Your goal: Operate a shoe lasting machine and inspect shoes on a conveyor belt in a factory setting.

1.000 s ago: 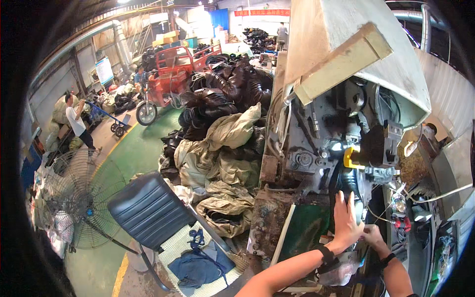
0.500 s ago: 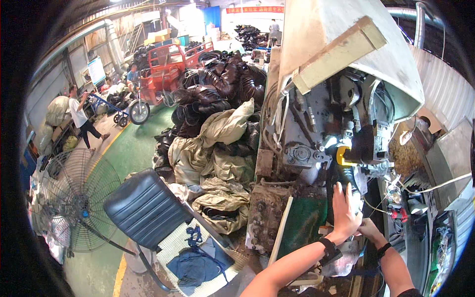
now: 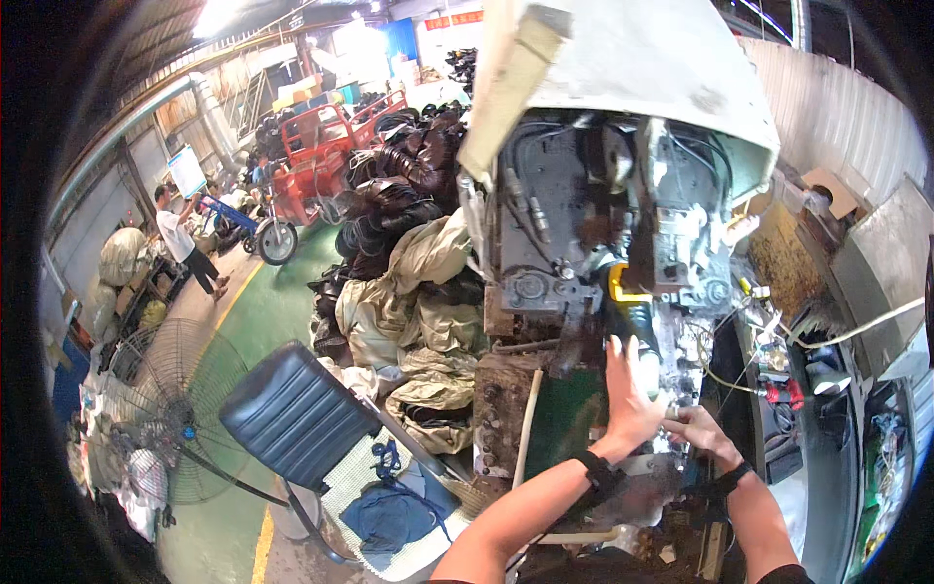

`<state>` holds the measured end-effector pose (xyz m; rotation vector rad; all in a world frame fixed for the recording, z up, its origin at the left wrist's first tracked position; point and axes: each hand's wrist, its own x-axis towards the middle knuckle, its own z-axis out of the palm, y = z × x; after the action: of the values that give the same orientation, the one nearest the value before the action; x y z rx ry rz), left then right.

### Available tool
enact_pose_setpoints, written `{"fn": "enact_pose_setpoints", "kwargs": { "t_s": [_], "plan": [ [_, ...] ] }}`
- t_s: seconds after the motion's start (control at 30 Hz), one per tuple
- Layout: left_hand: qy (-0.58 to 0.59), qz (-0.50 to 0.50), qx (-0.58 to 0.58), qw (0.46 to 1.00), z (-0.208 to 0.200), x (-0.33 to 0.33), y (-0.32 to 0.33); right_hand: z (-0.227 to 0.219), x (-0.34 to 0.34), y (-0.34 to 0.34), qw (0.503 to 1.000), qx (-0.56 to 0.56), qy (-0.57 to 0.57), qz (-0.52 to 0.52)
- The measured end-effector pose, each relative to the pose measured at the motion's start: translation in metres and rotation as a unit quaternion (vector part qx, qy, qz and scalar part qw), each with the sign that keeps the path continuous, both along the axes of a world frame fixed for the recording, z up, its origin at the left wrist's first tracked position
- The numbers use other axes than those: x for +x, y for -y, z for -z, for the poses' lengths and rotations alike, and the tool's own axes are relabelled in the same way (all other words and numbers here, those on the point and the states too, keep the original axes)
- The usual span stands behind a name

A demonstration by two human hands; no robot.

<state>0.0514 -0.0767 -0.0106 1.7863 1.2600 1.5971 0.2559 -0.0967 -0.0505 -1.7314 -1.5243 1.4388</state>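
Note:
In front of a greasy metal machine (image 3: 530, 287), both my hands reach in from the lower edge. My left hand (image 3: 630, 401) has its fingers stretched out and pointing away, laid along a dark rounded piece (image 3: 632, 321) under a yellow machine part (image 3: 628, 282). What that piece is, I cannot make out. Just right of it and a little nearer, my right hand (image 3: 702, 433) has its fingers curled in by the left wrist. Whatever those fingers grip is hidden. Dark bands circle both wrists.
A black-backed chair (image 3: 297, 414) with blue cloth on its seat stands left, beside a wire fan (image 3: 185, 419). Beige sacks (image 3: 428, 326) and dark bundles lie behind. Farther off are a red three-wheeler (image 3: 316, 146) and a person (image 3: 178, 238). Red-handled tool (image 3: 783, 394) at right.
The view has shifted, so the machine and my hands appear farther left. My hands keep nearly the same pose at the dark piece. The distant person has turned and shifted.

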Motion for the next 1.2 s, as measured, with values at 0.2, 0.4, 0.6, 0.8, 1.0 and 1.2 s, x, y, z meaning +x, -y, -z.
{"fn": "enact_pose_setpoints", "kwargs": {
  "t_s": [0.2,0.4,0.6,0.8,1.0,1.2],
  "plan": [
    [-0.069,-0.035,-0.075,0.994,-0.015,-0.006,0.010,0.015,0.003,-0.011,0.985,0.110,0.115,-0.070],
    [-0.047,0.001,-0.076,0.996,-0.008,0.005,0.005,0.006,0.005,-0.007,0.988,0.096,0.110,-0.050],
    [-0.037,0.020,-0.032,0.999,0.005,-0.002,0.007,-0.004,0.001,0.001,0.985,0.109,0.115,-0.064],
    [-0.050,0.045,-0.077,0.995,-0.006,0.005,0.010,0.010,0.009,0.000,0.984,0.146,0.099,-0.028],
    [-0.001,0.081,-0.085,0.993,0.003,0.008,0.012,0.017,0.010,-0.001,0.978,0.170,0.121,-0.001],
    [-0.006,0.059,-0.112,0.992,-0.004,0.007,0.020,0.020,0.006,0.003,0.978,0.197,0.055,0.030]
  ]
}}
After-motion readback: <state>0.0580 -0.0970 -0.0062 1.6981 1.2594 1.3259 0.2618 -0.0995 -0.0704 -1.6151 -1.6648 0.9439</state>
